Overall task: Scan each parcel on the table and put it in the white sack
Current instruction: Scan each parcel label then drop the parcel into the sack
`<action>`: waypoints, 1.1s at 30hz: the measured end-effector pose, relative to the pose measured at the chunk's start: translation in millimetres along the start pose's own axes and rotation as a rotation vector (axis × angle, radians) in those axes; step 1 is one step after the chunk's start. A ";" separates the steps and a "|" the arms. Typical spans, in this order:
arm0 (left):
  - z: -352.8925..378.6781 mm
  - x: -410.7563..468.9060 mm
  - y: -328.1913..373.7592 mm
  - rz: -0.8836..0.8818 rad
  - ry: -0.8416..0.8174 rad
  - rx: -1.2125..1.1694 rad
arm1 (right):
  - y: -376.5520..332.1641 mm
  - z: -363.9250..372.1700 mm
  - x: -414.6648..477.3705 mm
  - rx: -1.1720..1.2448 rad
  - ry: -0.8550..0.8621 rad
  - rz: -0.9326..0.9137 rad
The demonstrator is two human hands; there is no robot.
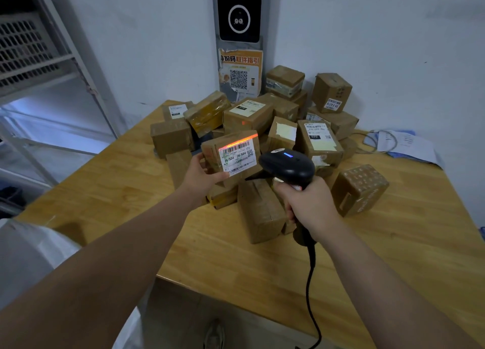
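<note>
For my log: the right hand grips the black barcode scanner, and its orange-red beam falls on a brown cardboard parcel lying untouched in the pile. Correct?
Not untouched: in the head view the left hand holds that brown cardboard parcel with the white label. The right hand does grip the black barcode scanner.

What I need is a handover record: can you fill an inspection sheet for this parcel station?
Surface: wooden table, parcels heaped towards its far corner.
Job's things: held parcel, red scan line across its label barcode; pile of parcels behind it; white sack at lower left beside the table.
Clutter: papers at the table's far right.
Hands: left hand holds the held parcel; right hand grips the scanner by its handle.
Cables: black scanner cable hangs over the table's near edge; grey cable looped by the papers.
Surroundings: white walls, black wall screen, QR poster, metal shelving at left.
</note>
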State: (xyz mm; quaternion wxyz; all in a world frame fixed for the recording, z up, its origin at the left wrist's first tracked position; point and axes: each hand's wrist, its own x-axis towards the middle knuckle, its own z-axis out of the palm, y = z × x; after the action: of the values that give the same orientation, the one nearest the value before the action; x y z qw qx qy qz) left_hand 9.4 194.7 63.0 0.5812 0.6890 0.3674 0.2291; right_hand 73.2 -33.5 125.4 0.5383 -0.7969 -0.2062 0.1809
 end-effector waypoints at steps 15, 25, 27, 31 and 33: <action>-41.3 -35.6 -13.4 -0.045 0.074 -0.114 | 0.0 40.4 2.0 0.132 -0.222 -0.009; -208.1 -126.9 -100.0 -0.193 0.347 -0.064 | 5.3 197.9 -52.2 0.142 -0.629 0.017; -249.4 -153.0 -128.3 -0.251 0.385 -0.062 | 12.7 239.3 -71.4 0.105 -0.675 0.027; -326.6 -203.2 -200.1 -0.422 0.447 -0.021 | 29.9 326.1 -107.0 0.048 -0.684 -0.033; -354.4 -215.7 -236.5 -0.528 0.459 0.015 | 43.2 365.6 -114.9 -0.019 -0.637 -0.094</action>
State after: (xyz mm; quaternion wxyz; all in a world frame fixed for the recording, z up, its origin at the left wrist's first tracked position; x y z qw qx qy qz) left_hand -445.4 265.1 -64.4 0.5173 0.5050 0.6558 0.2172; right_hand -205.2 178.2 -37.0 0.4472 -0.6946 -0.4027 0.3941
